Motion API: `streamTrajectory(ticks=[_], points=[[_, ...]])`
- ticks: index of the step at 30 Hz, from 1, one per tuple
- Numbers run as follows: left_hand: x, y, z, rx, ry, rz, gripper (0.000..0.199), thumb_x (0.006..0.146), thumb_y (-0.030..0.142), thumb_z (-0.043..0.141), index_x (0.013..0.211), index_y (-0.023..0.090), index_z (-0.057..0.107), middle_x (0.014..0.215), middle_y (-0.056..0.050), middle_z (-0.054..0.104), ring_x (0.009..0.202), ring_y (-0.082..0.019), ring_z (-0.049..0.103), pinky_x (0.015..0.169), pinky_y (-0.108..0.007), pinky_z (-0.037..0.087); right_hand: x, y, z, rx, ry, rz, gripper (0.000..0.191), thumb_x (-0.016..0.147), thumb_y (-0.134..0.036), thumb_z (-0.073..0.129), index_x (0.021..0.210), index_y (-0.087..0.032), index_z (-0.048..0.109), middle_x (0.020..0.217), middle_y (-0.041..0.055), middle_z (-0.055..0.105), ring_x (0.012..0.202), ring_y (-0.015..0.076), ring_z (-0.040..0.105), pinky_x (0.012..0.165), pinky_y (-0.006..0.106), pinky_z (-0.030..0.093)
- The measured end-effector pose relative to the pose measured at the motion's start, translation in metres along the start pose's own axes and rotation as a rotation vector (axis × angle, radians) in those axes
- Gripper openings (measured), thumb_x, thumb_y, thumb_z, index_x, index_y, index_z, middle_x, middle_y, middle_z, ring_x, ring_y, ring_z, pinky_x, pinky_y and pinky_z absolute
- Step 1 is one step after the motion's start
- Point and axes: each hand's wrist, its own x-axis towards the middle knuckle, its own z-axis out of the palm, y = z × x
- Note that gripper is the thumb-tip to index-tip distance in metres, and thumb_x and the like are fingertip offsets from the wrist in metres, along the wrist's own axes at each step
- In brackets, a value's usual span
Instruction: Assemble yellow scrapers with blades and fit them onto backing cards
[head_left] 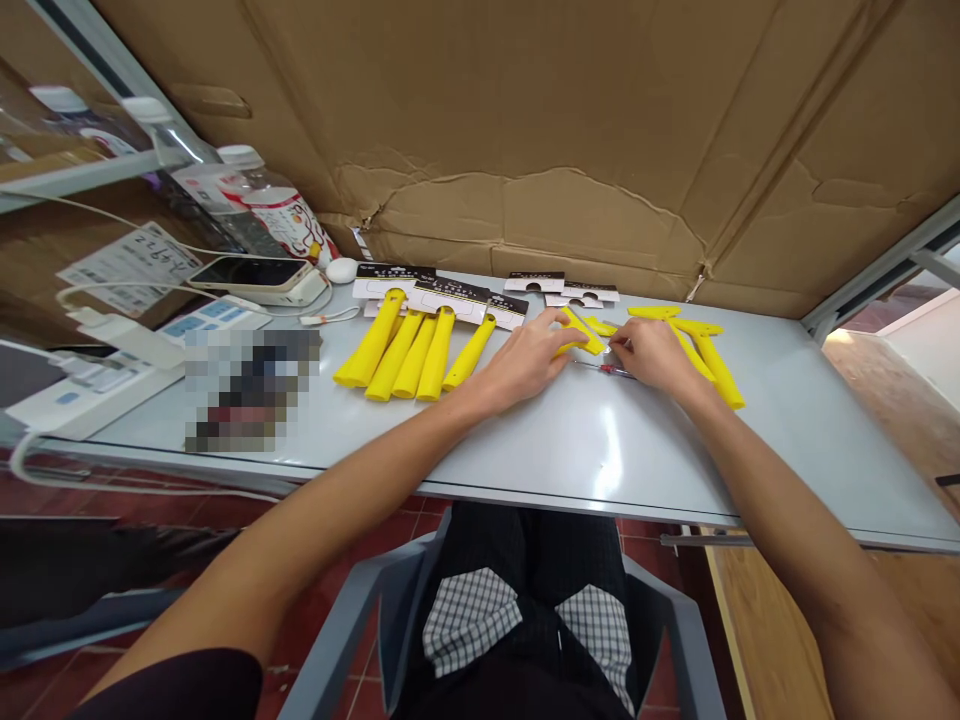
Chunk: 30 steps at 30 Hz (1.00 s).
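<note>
My left hand (pixel 534 352) is closed on a yellow tapered plastic sleeve (pixel 589 338) above the desk. Right beside it, my right hand (pixel 651 347) has its fingers pinched together near the sleeve's end; what they hold, if anything, is too small to make out. A thin pen-like tool with a red part (pixel 613 370) lies under the right fingers. Left of my hands, several yellow sleeves (pixel 405 355) carry black-and-white header cards (pixel 450 298). More yellow sleeves (pixel 720 370) without visible cards lie to the right of my right hand.
Loose header cards (pixel 534 282) lie at the back against a cardboard wall (pixel 525 120). On the left are a power strip (pixel 90 395), a phone (pixel 251 275), a white mouse-like object (pixel 341 271), cables and plastic bottles (pixel 281 205). The desk's front edge (pixel 525 497) runs above my lap.
</note>
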Motion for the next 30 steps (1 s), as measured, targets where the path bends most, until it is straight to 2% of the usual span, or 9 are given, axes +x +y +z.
streamTrajectory(ticks=[3,5,7,9,11,14,18,22,30], points=[[0.003,0.004,-0.005,-0.099,0.047,-0.037,0.030,0.099,0.015,0.067,0.125,0.025,0.078,0.142,-0.012,0.069,0.126,-0.028,0.068,0.113,-0.051,0.054,0.000,-0.001,-0.003,-0.053,0.011,0.004,0.021,0.089,-0.013,0.061,0.075,-0.021,0.075,0.083,0.0099,0.073,0.075,0.0253,0.062,0.073,0.039,0.042],[0.005,0.008,-0.009,-0.289,0.056,-0.146,0.030,0.097,0.018,0.071,0.126,0.024,0.077,0.139,-0.011,0.073,0.112,-0.026,0.075,0.101,-0.048,0.062,0.000,-0.003,-0.007,-0.034,0.039,0.001,0.020,0.092,-0.014,0.058,0.083,-0.020,0.076,0.089,0.0099,0.075,0.079,0.0252,0.064,0.075,0.039,0.045],[0.008,0.012,-0.012,-0.546,0.027,-0.305,0.034,0.096,0.021,0.073,0.130,0.023,0.075,0.141,-0.013,0.073,0.088,-0.021,0.079,0.083,-0.043,0.067,-0.001,-0.007,-0.013,0.093,0.111,-0.005,0.018,0.095,-0.018,0.059,0.090,-0.021,0.076,0.094,0.0082,0.077,0.085,0.0246,0.068,0.079,0.039,0.050],[0.010,0.014,-0.013,-0.784,-0.009,-0.425,0.039,0.096,0.024,0.075,0.135,0.021,0.071,0.144,-0.017,0.072,0.074,-0.018,0.079,0.074,-0.040,0.068,-0.002,-0.013,-0.019,0.295,0.201,-0.010,0.014,0.097,-0.026,0.063,0.093,-0.023,0.076,0.098,0.0070,0.077,0.093,0.0246,0.070,0.081,0.039,0.053],[0.011,0.014,-0.011,-0.964,-0.044,-0.480,0.042,0.096,0.025,0.076,0.136,0.018,0.068,0.140,-0.020,0.073,0.074,-0.019,0.081,0.075,-0.040,0.069,-0.004,-0.021,-0.023,0.468,0.259,-0.008,0.014,0.097,-0.034,0.068,0.094,-0.024,0.077,0.106,0.0077,0.076,0.102,0.0253,0.071,0.081,0.039,0.056],[0.012,0.014,-0.006,-1.142,-0.105,-0.531,0.047,0.095,0.021,0.077,0.140,0.016,0.064,0.129,-0.019,0.078,0.076,-0.022,0.082,0.078,-0.040,0.069,-0.006,-0.030,-0.022,0.621,0.256,-0.021,0.017,0.096,-0.041,0.072,0.096,-0.026,0.079,0.119,0.0095,0.072,0.113,0.0261,0.069,0.083,0.039,0.059],[0.013,0.019,-0.002,-1.242,-0.144,-0.625,0.054,0.096,0.015,0.075,0.147,0.012,0.058,0.117,-0.018,0.081,0.074,-0.022,0.083,0.078,-0.038,0.069,-0.007,-0.033,-0.013,0.693,0.215,-0.059,0.018,0.096,-0.042,0.073,0.098,-0.026,0.080,0.123,0.0098,0.069,0.119,0.0261,0.067,0.085,0.039,0.061],[0.013,0.021,0.000,-1.262,-0.127,-0.669,0.052,0.094,0.014,0.076,0.143,0.012,0.058,0.113,-0.017,0.082,0.072,-0.022,0.083,0.075,-0.036,0.068,-0.009,-0.033,-0.009,0.646,0.236,-0.063,0.017,0.097,-0.040,0.071,0.099,-0.024,0.079,0.121,0.0107,0.069,0.118,0.0259,0.068,0.085,0.039,0.060],[0.009,0.013,0.021,-1.333,-0.139,-0.584,0.034,0.092,0.017,0.080,0.117,0.017,0.057,0.090,-0.008,0.079,0.067,-0.024,0.082,0.069,-0.037,0.069,-0.010,-0.037,-0.009,0.527,0.228,-0.100,0.015,0.097,-0.035,0.068,0.092,-0.024,0.076,0.114,0.0100,0.071,0.111,0.0261,0.070,0.089,0.042,0.058]])
